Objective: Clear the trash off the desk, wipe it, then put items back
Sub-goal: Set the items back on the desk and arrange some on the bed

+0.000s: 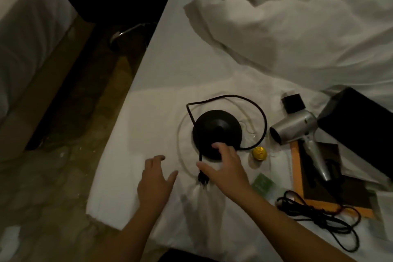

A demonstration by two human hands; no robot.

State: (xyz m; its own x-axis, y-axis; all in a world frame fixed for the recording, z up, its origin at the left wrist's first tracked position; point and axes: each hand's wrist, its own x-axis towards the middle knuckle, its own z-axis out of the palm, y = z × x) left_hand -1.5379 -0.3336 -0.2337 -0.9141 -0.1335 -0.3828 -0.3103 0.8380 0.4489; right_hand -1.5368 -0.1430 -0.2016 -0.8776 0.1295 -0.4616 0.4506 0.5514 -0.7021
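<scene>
A round black kettle base point(217, 130) lies on a white bed point(161, 83), its black cord point(253, 108) looping behind it and ending in a plug point(201, 176) near the front. My right hand point(225, 168) hovers over the base's near edge with fingers spread, the fingertips at the rim. Just left of the plug, my left hand point(155, 183) is held open above the sheet and holds nothing. To the right lie a silver hair dryer point(297, 130), a small yellow round thing point(259, 153) and a green packet point(263, 184).
A rumpled white duvet point(287, 17) fills the bed's far side. At the right are a black box point(359, 125), a small black cube point(292, 102), an orange folder point(297, 176) with dark cards, and a coiled black cable point(319, 219). A dim carpeted aisle point(70, 134) runs left of the bed.
</scene>
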